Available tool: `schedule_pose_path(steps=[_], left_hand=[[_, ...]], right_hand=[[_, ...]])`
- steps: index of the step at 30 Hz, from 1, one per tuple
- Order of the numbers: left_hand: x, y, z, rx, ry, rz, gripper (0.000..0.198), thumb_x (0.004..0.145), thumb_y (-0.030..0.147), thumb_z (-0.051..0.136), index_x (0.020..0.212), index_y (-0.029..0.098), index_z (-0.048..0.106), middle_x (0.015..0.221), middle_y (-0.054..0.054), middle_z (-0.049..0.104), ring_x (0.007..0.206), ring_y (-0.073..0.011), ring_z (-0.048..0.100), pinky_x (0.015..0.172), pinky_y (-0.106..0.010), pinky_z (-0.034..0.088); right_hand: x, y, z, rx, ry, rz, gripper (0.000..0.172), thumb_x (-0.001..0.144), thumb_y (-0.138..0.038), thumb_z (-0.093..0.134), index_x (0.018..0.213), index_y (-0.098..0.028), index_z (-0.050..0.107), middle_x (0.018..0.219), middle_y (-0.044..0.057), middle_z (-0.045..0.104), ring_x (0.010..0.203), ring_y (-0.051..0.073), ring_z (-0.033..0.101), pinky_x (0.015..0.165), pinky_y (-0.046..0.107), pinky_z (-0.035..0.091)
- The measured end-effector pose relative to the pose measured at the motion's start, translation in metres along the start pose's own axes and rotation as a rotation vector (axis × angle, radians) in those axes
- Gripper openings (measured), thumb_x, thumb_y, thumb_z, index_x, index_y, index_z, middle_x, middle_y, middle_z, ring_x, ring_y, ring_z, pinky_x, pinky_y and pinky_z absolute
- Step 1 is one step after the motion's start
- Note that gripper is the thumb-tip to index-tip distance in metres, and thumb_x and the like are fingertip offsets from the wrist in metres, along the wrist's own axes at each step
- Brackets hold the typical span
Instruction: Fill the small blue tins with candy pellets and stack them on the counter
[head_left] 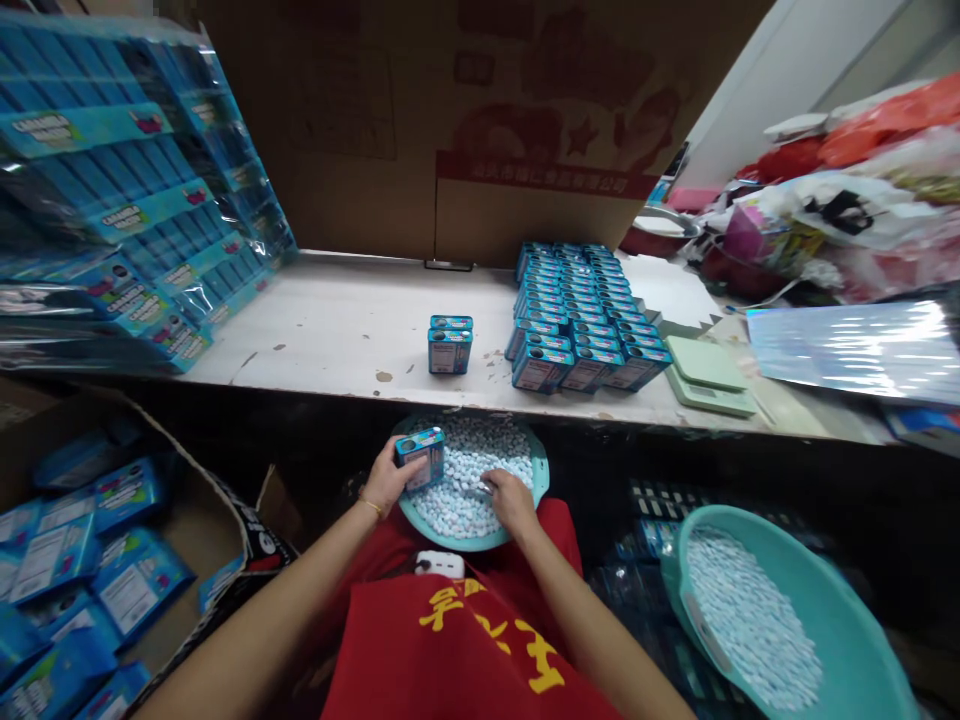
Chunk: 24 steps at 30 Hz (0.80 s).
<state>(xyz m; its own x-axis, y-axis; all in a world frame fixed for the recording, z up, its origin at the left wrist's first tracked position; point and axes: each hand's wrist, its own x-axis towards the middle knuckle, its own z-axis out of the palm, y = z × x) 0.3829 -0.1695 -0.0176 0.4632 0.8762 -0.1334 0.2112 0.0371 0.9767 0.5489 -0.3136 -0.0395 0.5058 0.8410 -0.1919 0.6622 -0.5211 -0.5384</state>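
Note:
My left hand (386,478) is wrapped around a small blue candy box (424,458), held upright over the left side of a turquoise basin (541,468). Small white and pale-blue candies (459,510) fill the basin, which rests at my lap. Over the candies, my right hand (511,500) is closed on the handle of a small metal spoon (486,486), largely covered by my fingers and the candies. Two similar blue boxes (450,352) stand one behind the other near the table's front edge, beyond the basin.
Rows of blue boxes (581,320) stand on the white table (337,320), beside a pale green scale (709,375). Wrapped display packs (127,190) are stacked left. A carton (195,450) holds more blue packs. Another turquoise basin (847,610) with candies sits lower right. A large cardboard sheet (337,130) rises behind.

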Motion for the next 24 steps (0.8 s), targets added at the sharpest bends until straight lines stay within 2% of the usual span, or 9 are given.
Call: schedule_pose_path(steps=[3,5,8,11,15,19,22,24], left_hand=[[0.001,0.005,-0.017,0.181,-0.002,0.15,0.039,0.06,0.036,0.063,0.092,0.017,0.051,0.078,0.0,0.058,0.074,-0.0148,0.055,0.072,-0.028,0.045],[-0.001,0.007,-0.022,0.263,-0.002,0.201,0.038,0.062,0.036,0.062,0.092,0.018,0.05,0.076,0.001,0.057,0.072,-0.0141,0.054,0.071,-0.027,0.044],[-0.005,0.006,-0.018,0.354,-0.02,0.234,0.037,0.064,0.035,0.06,0.095,0.019,0.049,0.078,0.001,0.057,0.072,-0.0139,0.054,0.07,-0.026,0.043],[-0.009,0.005,-0.008,0.401,-0.063,0.269,0.036,0.065,0.032,0.059,0.097,0.02,0.05,0.082,0.0,0.058,0.075,-0.0148,0.055,0.072,-0.027,0.044],[-0.012,0.005,0.002,0.437,-0.104,0.34,0.037,0.066,0.026,0.057,0.101,0.02,0.05,0.093,-0.003,0.059,0.086,-0.0178,0.055,0.079,-0.03,0.043],[-0.014,0.007,0.005,0.465,-0.107,0.378,0.037,0.066,0.025,0.056,0.102,0.02,0.051,0.101,-0.006,0.057,0.095,-0.0209,0.053,0.086,-0.033,0.04],[-0.015,0.006,0.003,0.468,-0.099,0.37,0.037,0.066,0.024,0.056,0.102,0.021,0.051,0.102,-0.005,0.057,0.096,-0.0211,0.053,0.087,-0.034,0.04],[-0.014,0.004,0.0,0.465,-0.09,0.381,0.037,0.066,0.022,0.056,0.102,0.021,0.051,0.101,-0.005,0.057,0.095,-0.0208,0.052,0.087,-0.034,0.039]], right_hand=[[-0.009,0.008,-0.028,0.004,0.005,-0.031,0.029,0.08,-0.02,0.037,0.091,-0.023,0.064,0.096,0.002,0.063,0.09,0.014,0.055,0.077,0.022,0.038],[-0.015,0.01,-0.048,0.027,-0.001,-0.035,0.028,0.079,-0.02,0.039,0.09,-0.023,0.064,0.095,0.002,0.064,0.089,0.015,0.056,0.076,0.023,0.039],[-0.02,-0.001,-0.074,0.068,0.006,-0.071,0.027,0.078,-0.021,0.04,0.089,-0.022,0.065,0.094,0.002,0.064,0.087,0.015,0.056,0.075,0.023,0.039],[-0.023,-0.027,-0.094,0.033,-0.003,-0.159,0.029,0.079,-0.02,0.038,0.09,-0.022,0.064,0.09,0.002,0.064,0.085,0.014,0.056,0.074,0.022,0.039],[-0.024,-0.076,-0.109,-0.263,-0.061,-0.194,0.032,0.076,-0.013,0.036,0.088,-0.025,0.063,0.089,0.002,0.062,0.084,0.014,0.055,0.069,0.022,0.038],[-0.025,-0.117,-0.115,-0.51,-0.146,-0.19,0.03,0.076,-0.011,0.034,0.083,-0.019,0.062,0.087,0.008,0.059,0.077,0.016,0.057,0.066,0.026,0.038],[-0.028,-0.131,-0.119,-0.558,-0.158,-0.232,0.029,0.078,-0.012,0.033,0.084,-0.016,0.06,0.086,0.01,0.057,0.077,0.018,0.057,0.065,0.027,0.039],[-0.031,-0.129,-0.122,-0.565,-0.153,-0.242,0.029,0.078,-0.012,0.032,0.084,-0.017,0.06,0.086,0.009,0.057,0.077,0.017,0.056,0.064,0.026,0.038]])
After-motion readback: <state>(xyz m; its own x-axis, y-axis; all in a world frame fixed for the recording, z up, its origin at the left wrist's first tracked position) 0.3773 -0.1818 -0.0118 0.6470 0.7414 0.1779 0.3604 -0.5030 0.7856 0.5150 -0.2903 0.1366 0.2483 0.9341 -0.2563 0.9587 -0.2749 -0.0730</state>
